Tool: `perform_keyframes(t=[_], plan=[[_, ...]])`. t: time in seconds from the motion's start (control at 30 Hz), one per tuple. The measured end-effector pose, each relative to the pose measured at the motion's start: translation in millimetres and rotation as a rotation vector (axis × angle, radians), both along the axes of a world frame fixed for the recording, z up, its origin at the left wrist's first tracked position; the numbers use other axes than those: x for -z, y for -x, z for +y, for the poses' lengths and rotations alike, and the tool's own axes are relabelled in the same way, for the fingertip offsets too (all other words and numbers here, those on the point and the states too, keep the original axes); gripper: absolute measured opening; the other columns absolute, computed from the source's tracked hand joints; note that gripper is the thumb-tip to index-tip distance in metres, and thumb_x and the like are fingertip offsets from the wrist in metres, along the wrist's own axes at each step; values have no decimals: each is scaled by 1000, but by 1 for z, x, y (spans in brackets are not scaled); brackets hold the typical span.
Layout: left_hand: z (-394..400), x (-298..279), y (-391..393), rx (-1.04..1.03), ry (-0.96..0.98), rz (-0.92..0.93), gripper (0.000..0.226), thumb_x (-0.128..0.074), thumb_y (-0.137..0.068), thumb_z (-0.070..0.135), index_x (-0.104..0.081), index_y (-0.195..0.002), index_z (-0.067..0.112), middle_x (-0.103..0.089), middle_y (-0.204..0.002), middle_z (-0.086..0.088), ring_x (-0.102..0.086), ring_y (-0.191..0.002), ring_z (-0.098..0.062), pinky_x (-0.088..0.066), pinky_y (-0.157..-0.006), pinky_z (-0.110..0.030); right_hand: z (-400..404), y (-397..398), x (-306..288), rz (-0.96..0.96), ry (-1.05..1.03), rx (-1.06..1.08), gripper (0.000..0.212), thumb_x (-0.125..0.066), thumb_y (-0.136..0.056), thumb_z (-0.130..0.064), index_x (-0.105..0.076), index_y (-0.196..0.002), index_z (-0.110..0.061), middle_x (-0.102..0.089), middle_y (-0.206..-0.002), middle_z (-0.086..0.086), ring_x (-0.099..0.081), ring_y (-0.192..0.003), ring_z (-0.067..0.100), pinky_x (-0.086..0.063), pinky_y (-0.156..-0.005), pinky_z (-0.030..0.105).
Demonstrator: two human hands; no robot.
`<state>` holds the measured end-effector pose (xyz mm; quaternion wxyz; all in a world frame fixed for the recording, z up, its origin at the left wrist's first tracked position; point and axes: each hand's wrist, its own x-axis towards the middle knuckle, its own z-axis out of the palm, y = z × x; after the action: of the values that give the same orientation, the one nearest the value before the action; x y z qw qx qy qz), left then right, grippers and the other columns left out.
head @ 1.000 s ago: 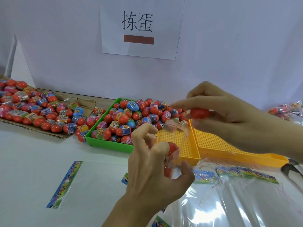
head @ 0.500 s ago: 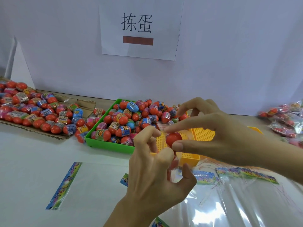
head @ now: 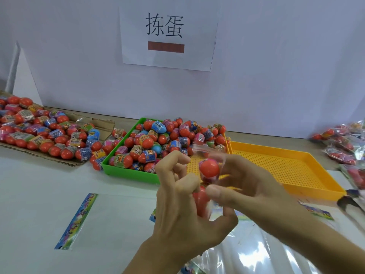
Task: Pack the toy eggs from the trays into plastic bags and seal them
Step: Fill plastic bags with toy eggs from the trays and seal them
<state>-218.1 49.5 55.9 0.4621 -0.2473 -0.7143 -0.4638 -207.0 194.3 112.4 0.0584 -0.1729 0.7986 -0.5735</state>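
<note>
A white surface [head: 39, 190] runs to a pale wall bearing one printed paper sign [head: 167, 34]. Both hands work together in front: the left hand [head: 183, 212] pinches a clear, crinkly plastic bag [head: 209, 153] with a red toy egg [head: 200, 200] low inside it, while the right hand [head: 250, 184] curls round a second egg [head: 209, 168] — smooth, glossy, orange-red with a pink band — at the bag's mouth. Three containers lie behind: a flat cardboard sheet [head: 102, 125] and a green tray [head: 126, 173] heaped with foil-wrapped eggs, and a perforated yellow tray [head: 286, 167]. Flat bags with colourful printed headers [head: 77, 222] lie nearby — the filled ones [head: 343, 147] at far right.
</note>
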Motion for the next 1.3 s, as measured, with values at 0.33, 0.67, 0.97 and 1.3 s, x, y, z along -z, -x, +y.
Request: perform_keyframes(t=[0.33,0.67,0.97,1.3], plan=[[-3,-1,-6,501,-281,-529,54,-73,-67,31,-39,-108,40,-53,-113,3,-59,-100,-21,-59,-70,-33,12,-1,25,-17,313,139,25,-75,-68,-42,-76,-86,-25,-60,-69,4,-51,-61,13,-42,-53,23],[-2,-2,-2,646,-232,-796,21,-78,-76,10,-65,-87,23,-71,-79,-7,-71,-69,-26,-58,-61,-31,26,0,39,-103,418,121,33,-76,-71,-24,-74,-104,-22,-69,-91,13,-58,-79,25,-47,-63,32],[-6,0,-1,868,-275,-1071,40,-80,-67,30,-68,-105,26,-73,-105,-10,-71,-99,-29,-58,-80,-37,35,-2,38,-42,530,151,19,-69,-79,-23,-72,-96,-15,-67,-83,2,-60,-73,17,-47,-56,25],[2,6,-5,777,-67,-1019,36,-79,-70,5,-63,-95,25,-71,-87,-4,-70,-83,-19,-56,-73,-25,41,-1,35,-30,560,177,18,-63,-80,-21,-71,-95,-16,-65,-91,12,-61,-75,19,-44,-65,41]])
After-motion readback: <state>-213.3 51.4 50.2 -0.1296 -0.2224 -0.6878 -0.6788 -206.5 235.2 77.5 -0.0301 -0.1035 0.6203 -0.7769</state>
